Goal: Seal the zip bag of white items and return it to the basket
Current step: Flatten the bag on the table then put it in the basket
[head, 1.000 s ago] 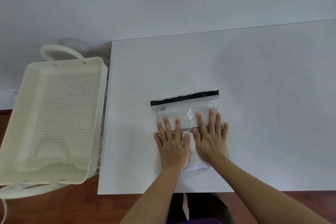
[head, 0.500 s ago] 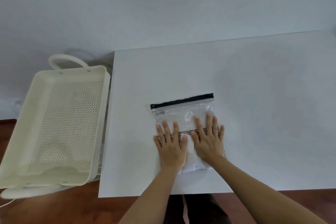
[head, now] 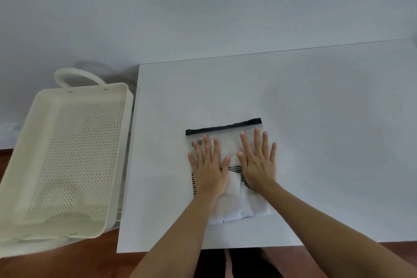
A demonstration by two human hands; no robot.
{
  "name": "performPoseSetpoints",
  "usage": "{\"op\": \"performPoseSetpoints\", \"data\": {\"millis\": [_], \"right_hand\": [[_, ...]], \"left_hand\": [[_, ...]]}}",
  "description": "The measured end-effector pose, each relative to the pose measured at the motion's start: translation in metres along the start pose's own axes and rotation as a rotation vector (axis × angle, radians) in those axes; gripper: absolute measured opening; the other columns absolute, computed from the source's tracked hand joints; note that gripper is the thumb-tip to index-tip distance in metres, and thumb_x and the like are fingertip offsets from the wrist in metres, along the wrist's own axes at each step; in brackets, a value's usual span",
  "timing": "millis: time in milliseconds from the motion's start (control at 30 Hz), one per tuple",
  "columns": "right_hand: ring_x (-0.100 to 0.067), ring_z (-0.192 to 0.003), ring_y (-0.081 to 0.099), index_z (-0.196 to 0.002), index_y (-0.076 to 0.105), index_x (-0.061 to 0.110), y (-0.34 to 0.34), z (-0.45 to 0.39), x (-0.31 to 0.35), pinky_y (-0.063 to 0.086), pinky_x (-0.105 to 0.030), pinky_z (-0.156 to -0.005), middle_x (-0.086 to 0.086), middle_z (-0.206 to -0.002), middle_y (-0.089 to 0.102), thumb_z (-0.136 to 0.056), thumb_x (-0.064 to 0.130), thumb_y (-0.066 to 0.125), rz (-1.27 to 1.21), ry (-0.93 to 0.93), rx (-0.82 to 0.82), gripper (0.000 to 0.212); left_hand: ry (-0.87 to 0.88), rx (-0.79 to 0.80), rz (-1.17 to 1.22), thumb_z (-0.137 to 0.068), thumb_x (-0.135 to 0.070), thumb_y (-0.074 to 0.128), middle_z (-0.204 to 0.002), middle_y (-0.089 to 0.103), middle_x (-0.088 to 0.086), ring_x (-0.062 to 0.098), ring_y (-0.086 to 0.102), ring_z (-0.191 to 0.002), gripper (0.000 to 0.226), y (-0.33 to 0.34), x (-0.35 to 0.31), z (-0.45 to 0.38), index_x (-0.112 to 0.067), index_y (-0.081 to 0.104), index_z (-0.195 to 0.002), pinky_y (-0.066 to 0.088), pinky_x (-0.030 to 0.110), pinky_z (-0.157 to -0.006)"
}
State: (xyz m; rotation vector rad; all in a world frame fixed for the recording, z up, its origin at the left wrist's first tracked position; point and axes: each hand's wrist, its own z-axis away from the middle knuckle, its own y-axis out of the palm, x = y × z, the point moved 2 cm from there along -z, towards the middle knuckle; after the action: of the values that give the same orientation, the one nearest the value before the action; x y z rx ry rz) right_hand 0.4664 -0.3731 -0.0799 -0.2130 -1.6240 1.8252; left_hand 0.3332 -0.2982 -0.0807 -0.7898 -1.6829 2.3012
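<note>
1. Head view looked down on a white table; a zip bag lay flat near its 6 o'clock edge, with the black zip strip at the bag's 12 o'clock end.
2. Left hand lay palm-down on the bag's 9 o'clock half, fingers spread wide and flat, gripping nothing, only pressing.
3. Right hand did the same on the 3 o'clock half, fingers splayed, tips just short of the zip strip.
4. White items sat bunched in the bag's 6 o'clock end, below and between the wrists.
5. Cream perforated basket stood off the table at 9 o'clock, well apart from the bag. Nothing showed inside it.
6. Could not tell whether the strip was closed; judged the hands were pressing air out ahead of sealing.
7. Risk: flat palms pushing toward 12 o'clock could slide the slick bag along the smooth table instead of flattening it.
8. Risk: air left trapped would bulge the bag, and the strip might pop open when pinched.
9. Risk: pinching only part of the strip would leave a gap, and the items could spill on the lift toward the basket.
</note>
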Motion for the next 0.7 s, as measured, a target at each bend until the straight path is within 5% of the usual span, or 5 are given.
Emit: {"op": "performPoseSetpoints", "data": {"millis": [267, 700], "right_hand": [[-0.024, -0.150, -0.014, -0.152, -0.006, 0.038, 0.014, -0.004, -0.002, -0.006, -0.053, -0.120, -0.003, -0.162, -0.016, -0.099, 0.052, 0.015, 0.074, 0.020, -0.006, 0.059], [-0.022, -0.149, -0.019, -0.151, -0.012, 0.041, 0.015, -0.007, -0.002, -0.017, -0.048, -0.118, -0.003, -0.163, -0.018, -0.096, 0.057, 0.007, 0.096, 0.039, 0.026, 0.060]], "left_hand": [[0.038, -0.133, -0.080, -0.097, -0.054, 0.027, -0.161, 0.021, 0.008, 0.044, 0.012, -0.148, 0.060, 0.008, 0.000, -0.002, -0.027, 0.029, -0.151, 0.014, 0.059, -0.119], [0.006, -0.129, -0.101, -0.096, -0.057, 0.030, -0.162, 0.020, 0.005, 0.044, 0.011, -0.148, 0.060, 0.011, -0.002, -0.005, -0.031, 0.030, -0.151, 0.018, 0.062, -0.116]]}}
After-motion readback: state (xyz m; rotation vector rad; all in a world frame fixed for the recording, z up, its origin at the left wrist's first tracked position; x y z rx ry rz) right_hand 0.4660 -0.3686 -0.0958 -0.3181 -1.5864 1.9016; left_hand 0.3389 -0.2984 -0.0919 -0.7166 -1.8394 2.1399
